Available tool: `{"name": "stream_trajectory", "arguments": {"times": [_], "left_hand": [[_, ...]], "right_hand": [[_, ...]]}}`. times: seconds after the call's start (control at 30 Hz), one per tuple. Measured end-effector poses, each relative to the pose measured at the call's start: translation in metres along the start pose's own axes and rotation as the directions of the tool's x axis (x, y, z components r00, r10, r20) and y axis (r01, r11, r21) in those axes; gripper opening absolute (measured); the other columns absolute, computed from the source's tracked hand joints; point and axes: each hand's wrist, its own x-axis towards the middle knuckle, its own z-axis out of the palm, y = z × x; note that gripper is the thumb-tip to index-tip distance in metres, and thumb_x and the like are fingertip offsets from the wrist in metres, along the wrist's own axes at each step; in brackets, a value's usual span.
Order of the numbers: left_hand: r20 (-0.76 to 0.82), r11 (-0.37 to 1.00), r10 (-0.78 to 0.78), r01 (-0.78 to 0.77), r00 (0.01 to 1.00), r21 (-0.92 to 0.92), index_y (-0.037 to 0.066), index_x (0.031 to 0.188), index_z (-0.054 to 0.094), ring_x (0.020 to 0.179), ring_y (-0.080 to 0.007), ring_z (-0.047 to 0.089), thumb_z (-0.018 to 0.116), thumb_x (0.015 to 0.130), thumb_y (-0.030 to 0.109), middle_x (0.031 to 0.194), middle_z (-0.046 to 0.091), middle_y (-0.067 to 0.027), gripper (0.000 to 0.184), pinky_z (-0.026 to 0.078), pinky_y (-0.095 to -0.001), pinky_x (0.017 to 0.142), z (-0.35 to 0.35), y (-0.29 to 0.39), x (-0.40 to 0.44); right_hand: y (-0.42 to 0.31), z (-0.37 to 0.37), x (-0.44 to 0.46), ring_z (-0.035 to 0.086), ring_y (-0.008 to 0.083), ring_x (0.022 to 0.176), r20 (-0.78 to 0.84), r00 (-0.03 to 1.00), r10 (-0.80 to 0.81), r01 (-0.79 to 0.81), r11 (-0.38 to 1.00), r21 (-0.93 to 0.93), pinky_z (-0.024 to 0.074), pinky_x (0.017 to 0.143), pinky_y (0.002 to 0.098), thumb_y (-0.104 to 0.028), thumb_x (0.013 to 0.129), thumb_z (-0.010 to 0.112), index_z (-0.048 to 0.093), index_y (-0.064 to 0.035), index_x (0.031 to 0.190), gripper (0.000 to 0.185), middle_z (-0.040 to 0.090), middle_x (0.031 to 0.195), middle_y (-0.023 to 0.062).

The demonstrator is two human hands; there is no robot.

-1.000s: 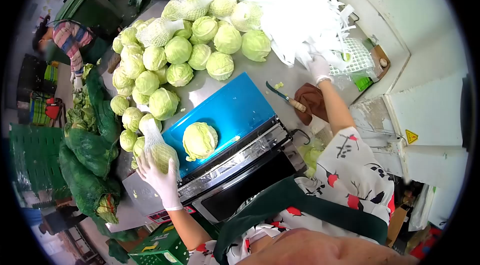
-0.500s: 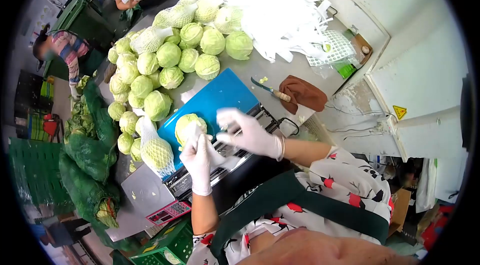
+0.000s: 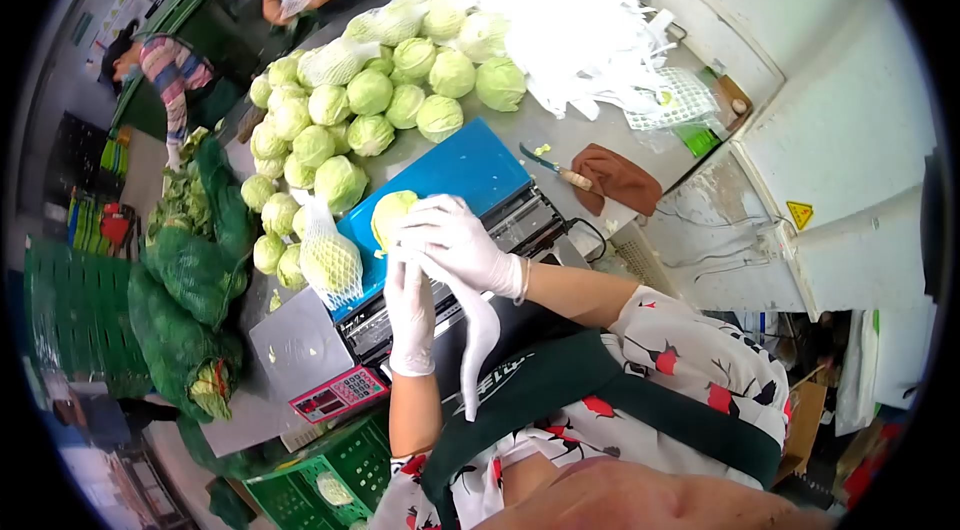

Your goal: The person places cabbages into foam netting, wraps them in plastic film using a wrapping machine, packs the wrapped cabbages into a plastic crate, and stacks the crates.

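Both my hands wear white gloves and come together at a trimmed cabbage (image 3: 391, 217) over the blue scale plate (image 3: 470, 165). A white mesh net sleeve (image 3: 479, 335) hangs down from between them towards my apron. My left hand (image 3: 408, 315) has its fingers closed on the sleeve just below the cabbage. My right hand (image 3: 462, 245) is curled over the sleeve and the near side of the cabbage, covering where the two meet. At the plate's left corner lies a netted cabbage (image 3: 330, 260). The scale's red keypad (image 3: 340, 394) shows below left.
Many cabbages (image 3: 370, 92) are heaped behind the scale, some in nets. White net sleeves (image 3: 575, 20) pile up at the back. A curved knife (image 3: 560, 170) lies by a brown cloth (image 3: 615, 180). Green mesh sacks (image 3: 180, 340) and a green crate (image 3: 320, 475) are at left. Two people work beyond.
My right hand has moved left and closed beside my left hand at the cabbage. The net sleeve now hangs lower. The view has shifted slightly.
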Motion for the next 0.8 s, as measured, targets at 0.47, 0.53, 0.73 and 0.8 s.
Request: {"name": "stream_trajectory", "arguments": {"times": [0.47, 0.53, 0.73, 0.8], "left_hand": [[-0.261, 0.985, 0.175, -0.165, 0.950, 0.057, 0.005, 0.108, 0.061, 0.086, -0.0107, 0.059, 0.059, 0.103, 0.022, 0.099, 0.063, -0.0031, 0.018, 0.049, -0.0271, 0.079, -0.003, 0.003, -0.003], [-0.302, 0.964, 0.150, -0.072, 0.941, 0.256, 0.004, 0.088, 0.063, 0.070, -0.0066, 0.050, 0.061, 0.099, 0.007, 0.081, 0.057, 0.0020, 0.012, 0.039, -0.0221, 0.063, -0.006, 0.007, -0.004], [-0.220, 0.994, 0.106, -0.102, 0.970, 0.030, 0.005, 0.088, 0.066, 0.076, -0.0059, 0.054, 0.065, 0.100, 0.018, 0.082, 0.063, 0.0023, 0.017, 0.043, -0.0222, 0.073, -0.001, -0.004, -0.007], [-0.138, 0.986, 0.041, -0.062, 0.990, -0.153, 0.005, 0.096, 0.065, 0.090, -0.0094, 0.060, 0.060, 0.103, 0.025, 0.099, 0.068, -0.0027, 0.022, 0.048, -0.0263, 0.085, -0.007, -0.009, -0.012]], "right_hand": [[0.014, -0.004, -0.022, 0.061, 0.0098, 0.102, 0.236, 0.845, 0.480, -0.511, 0.594, 0.621, 0.0493, 0.094, 0.0281, -0.020, 0.097, 0.069, 0.066, 0.0023, 0.116, 0.029, 0.067, 0.110, 0.0051], [0.006, -0.011, -0.012, 0.060, 0.0116, 0.108, 0.258, 0.841, 0.476, -0.525, 0.599, 0.605, 0.0479, 0.097, 0.0288, -0.019, 0.095, 0.070, 0.064, 0.0008, 0.121, 0.034, 0.065, 0.116, 0.0058], [-0.015, -0.016, -0.007, 0.061, 0.0093, 0.091, 0.279, 0.884, 0.374, -0.465, 0.761, 0.452, 0.0500, 0.084, 0.0266, -0.018, 0.092, 0.072, 0.066, -0.0007, 0.096, 0.018, 0.068, 0.096, 0.0046], [-0.004, -0.016, -0.019, 0.061, 0.0090, 0.093, 0.320, 0.783, 0.534, -0.595, 0.492, 0.636, 0.0493, 0.084, 0.0253, -0.014, 0.096, 0.067, 0.064, -0.0007, 0.101, 0.015, 0.066, 0.097, 0.0025]]}}
